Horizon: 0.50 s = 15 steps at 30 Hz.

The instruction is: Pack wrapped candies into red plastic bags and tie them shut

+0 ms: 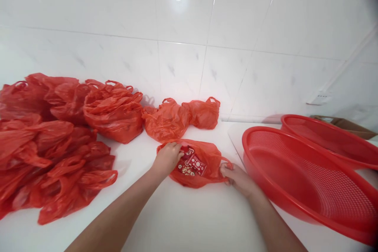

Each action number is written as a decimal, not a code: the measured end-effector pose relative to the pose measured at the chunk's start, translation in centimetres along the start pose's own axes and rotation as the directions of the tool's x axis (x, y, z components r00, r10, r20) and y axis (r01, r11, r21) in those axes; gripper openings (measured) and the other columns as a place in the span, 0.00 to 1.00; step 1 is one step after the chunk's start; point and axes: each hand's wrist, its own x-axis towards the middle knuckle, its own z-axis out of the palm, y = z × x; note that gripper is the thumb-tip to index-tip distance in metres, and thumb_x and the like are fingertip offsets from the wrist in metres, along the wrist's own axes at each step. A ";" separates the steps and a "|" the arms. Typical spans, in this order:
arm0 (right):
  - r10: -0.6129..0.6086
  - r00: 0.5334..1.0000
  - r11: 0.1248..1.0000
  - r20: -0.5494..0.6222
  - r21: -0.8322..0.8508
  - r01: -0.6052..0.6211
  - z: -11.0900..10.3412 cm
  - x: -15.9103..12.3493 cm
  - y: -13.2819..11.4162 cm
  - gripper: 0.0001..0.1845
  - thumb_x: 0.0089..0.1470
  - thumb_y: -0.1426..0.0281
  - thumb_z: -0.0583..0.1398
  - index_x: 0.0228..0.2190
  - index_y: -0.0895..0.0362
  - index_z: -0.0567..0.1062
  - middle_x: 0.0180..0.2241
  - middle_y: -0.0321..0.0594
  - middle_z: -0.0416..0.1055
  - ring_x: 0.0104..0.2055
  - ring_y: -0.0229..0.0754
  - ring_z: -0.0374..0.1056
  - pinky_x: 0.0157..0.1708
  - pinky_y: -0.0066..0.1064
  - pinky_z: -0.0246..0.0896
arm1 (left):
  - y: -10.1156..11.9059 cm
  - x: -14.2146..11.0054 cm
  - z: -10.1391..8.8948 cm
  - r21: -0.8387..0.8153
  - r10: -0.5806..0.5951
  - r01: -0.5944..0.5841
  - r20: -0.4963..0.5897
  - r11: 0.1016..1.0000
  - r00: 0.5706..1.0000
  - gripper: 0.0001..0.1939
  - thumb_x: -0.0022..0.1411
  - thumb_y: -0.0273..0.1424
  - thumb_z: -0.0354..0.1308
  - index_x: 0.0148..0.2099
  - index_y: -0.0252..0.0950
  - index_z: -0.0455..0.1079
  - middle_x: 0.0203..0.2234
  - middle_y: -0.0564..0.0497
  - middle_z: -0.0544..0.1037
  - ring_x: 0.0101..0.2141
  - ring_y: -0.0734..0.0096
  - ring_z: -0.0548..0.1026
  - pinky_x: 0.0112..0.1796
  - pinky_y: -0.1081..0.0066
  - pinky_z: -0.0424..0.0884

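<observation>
A thin red plastic bag (209,149) lies on its side on the white table, its mouth facing me. Red packets with white and cream print (191,163) show inside it. At the bag's left side my left hand (167,160) is closed on the edge of the mouth, fingertips close to the packets. My right hand (234,177) pinches the bag by its loop handle (226,162) on the right. Part of the contents is hidden behind the plastic and my left fingers.
Filled red bags (112,114) are heaped on the left. Two smaller ones (169,120) stand against the tiled wall (186,71). On the right sits a large red mesh basket (295,181), with another red basket (330,134) behind it and a cardboard box (348,126) farther back.
</observation>
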 end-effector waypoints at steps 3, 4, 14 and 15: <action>-0.005 1.000 1.000 0.002 -0.016 0.005 0.1 -0.1 -0.1 0.23 0.47 0.55 0.63 0.20 0.56 0.57 0.22 0.29 0.50 0.22 0.31 0.47 0.20 0.24 0.45 | 0.6 -1.2 -0.3 -0.016 0.035 -0.035 0.000 0.999 0.999 0.11 0.61 0.29 0.51 0.46 0.38 0.69 0.41 0.45 0.74 0.42 0.61 0.70 0.42 0.64 0.65; -0.006 1.000 1.000 0.005 -0.025 0.006 0.1 -0.1 -0.1 0.23 0.47 0.55 0.63 0.20 0.56 0.58 0.22 0.29 0.51 0.22 0.31 0.47 0.20 0.24 0.45 | 0.7 -1.6 -0.4 -0.026 0.048 -0.048 0.011 0.999 0.999 0.11 0.61 0.29 0.51 0.46 0.39 0.70 0.40 0.46 0.74 0.42 0.61 0.70 0.42 0.65 0.66; -0.014 1.000 1.000 -0.028 -0.026 0.013 0.6 -0.3 -0.2 0.22 0.46 0.57 0.64 0.20 0.56 0.60 0.21 0.29 0.53 0.22 0.31 0.49 0.21 0.25 0.46 | 1.2 -3.0 1.2 -0.136 -0.007 0.020 0.096 0.991 0.995 0.14 0.46 0.37 0.65 0.34 0.37 0.69 0.35 0.46 0.74 0.38 0.58 0.71 0.38 0.64 0.66; -0.012 0.999 0.999 -0.032 -0.030 0.011 0.6 -0.3 -0.2 0.22 0.46 0.56 0.64 0.20 0.56 0.60 0.22 0.30 0.53 0.22 0.31 0.50 0.21 0.25 0.47 | 1.2 -2.9 1.3 -0.152 -0.029 0.043 0.093 0.987 0.995 0.14 0.45 0.37 0.66 0.32 0.37 0.68 0.33 0.47 0.73 0.36 0.59 0.71 0.36 0.65 0.65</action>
